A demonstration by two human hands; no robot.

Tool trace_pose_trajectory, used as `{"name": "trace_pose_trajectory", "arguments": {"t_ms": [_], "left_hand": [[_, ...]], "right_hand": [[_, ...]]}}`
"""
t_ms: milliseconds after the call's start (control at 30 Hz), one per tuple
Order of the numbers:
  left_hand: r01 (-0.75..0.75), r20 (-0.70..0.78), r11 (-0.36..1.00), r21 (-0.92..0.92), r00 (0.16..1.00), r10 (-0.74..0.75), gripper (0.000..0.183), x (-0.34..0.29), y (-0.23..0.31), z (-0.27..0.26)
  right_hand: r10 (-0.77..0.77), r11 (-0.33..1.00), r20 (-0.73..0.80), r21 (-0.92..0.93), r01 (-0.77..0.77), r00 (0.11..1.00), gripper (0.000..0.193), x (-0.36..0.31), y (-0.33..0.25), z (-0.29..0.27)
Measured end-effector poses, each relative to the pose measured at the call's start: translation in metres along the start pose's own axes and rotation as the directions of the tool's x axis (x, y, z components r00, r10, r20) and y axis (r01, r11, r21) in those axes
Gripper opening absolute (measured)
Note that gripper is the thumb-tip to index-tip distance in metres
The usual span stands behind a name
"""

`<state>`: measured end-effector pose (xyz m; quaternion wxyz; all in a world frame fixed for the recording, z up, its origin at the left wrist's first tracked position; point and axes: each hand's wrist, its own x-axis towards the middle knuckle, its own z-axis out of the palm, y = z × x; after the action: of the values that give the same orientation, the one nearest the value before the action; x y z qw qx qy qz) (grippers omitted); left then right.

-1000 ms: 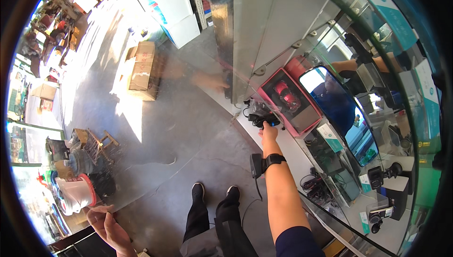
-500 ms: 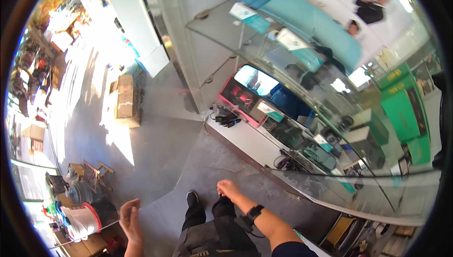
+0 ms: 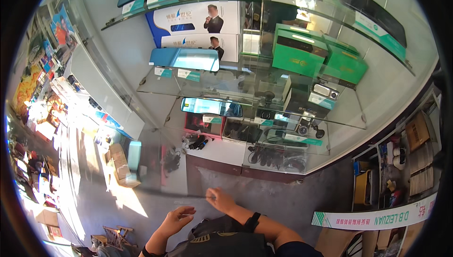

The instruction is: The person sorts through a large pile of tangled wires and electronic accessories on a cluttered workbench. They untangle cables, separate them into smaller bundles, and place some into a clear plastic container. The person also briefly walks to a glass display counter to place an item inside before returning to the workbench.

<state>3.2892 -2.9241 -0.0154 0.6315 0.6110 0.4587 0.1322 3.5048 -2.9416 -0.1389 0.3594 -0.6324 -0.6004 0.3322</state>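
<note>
My right hand [image 3: 221, 199] is closed in front of my body, its fingers bent together; whatever they hold, if anything, is too small to make out. A dark band is on that wrist. Lower and to its left, my left hand [image 3: 177, 220] has its fingers stretched out and apart, with nothing in it. Both hands are in front of a glass display cabinet. Its shelves [image 3: 226, 75] carry a blue rear-view mirror [image 3: 163, 59], a second mirror with a shiny face [image 3: 211, 107], and small cameras [image 3: 305, 126]. A thin dark edge runs left from beside my right hand.
White boxes [image 3: 198, 16] and green boxes [image 3: 299, 52] are stacked in the cabinet. Black cables [image 3: 196, 142] lie on its base. A cardboard box [image 3: 120, 165] stands on the sunlit floor at left. An open shelf unit [image 3: 373, 181] is at right, behind a printed strip [image 3: 373, 219].
My view has turned toward the cabinet, which now fills the middle. My left hand has come closer to my right hand. The right hand stays closed.
</note>
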Motion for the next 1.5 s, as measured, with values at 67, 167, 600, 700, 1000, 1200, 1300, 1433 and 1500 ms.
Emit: {"name": "trace_pose_trajectory", "arguments": {"t_ms": [67,167,600,700,1000,1200,1300,1433,1500], "left_hand": [[-0.001,-0.023,1.0,0.025,1.0,0.002,0.033,-0.001,-0.016,-0.003],[0.061,-0.175,0.989,0.134,0.984,-0.037,0.029,-0.005,-0.069,-0.015],[0.257,-0.229,0.445,0.858,0.966,-0.118,0.008,-0.221,-0.458,0.05],[0.736,-0.418,0.634,0.237,0.666,-0.618,0.011,-0.245,-0.448,0.104],[0.469,-0.392,0.505,-0.725,0.323,-0.862,0.024,-0.206,-0.362,0.188],[0.514,-0.376,0.467,-0.72,0.278,-0.884,0.025,-0.22,-0.39,0.18],[0.659,-0.281,0.363,-0.659,0.231,-0.931,0.026,-0.237,-0.425,0.159],[0.579,-0.146,0.229,-0.782,0.187,-0.971,0.03,-0.269,-0.469,0.082],[0.602,-0.197,0.263,-0.754,0.175,-0.965,0.034,-0.283,-0.491,0.018]], "right_hand": [[0.018,0.999,-0.09,-0.039,-0.021,0.996,0.026,0.013,0.016,-0.012],[0.105,0.984,-0.217,-0.121,-0.133,0.971,0.032,0.038,0.043,-0.03],[0.227,0.896,-0.005,-0.391,-0.211,0.974,0.034,0.09,0.082,-0.104],[0.042,0.974,-0.103,-0.218,-0.064,0.994,0.031,0.101,0.112,-0.099],[0.154,0.985,-0.233,-0.036,-0.166,0.96,0.021,0.154,0.176,-0.094],[-0.087,0.869,-0.231,-0.494,-0.04,0.969,0.028,0.134,0.114,-0.068],[-0.152,0.866,-0.106,-0.493,0.081,0.983,0.028,0.144,0.057,0.008],[-0.09,0.905,0.214,-0.39,0.17,0.973,0.029,0.178,-0.024,0.154],[-0.006,0.93,0.391,-0.336,0.149,0.921,0.029,0.199,-0.064,0.23]]}}
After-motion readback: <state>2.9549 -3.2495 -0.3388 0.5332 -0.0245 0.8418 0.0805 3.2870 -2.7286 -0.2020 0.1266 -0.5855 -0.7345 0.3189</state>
